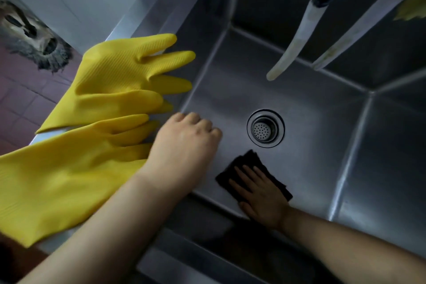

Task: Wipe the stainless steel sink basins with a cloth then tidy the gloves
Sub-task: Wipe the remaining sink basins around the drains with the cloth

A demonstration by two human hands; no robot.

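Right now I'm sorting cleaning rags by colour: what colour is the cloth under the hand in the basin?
Black, as far as the dim head view shows: the cloth.

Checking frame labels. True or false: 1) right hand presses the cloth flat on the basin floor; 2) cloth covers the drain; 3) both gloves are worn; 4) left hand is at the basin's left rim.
1) True: right hand lies flat on the cloth.
2) False: the drain is uncovered, apart from the cloth.
3) False: the gloves lie on the sink's left edge, both hands bare.
4) True: left hand, fingers curled, rests there beside the gloves.
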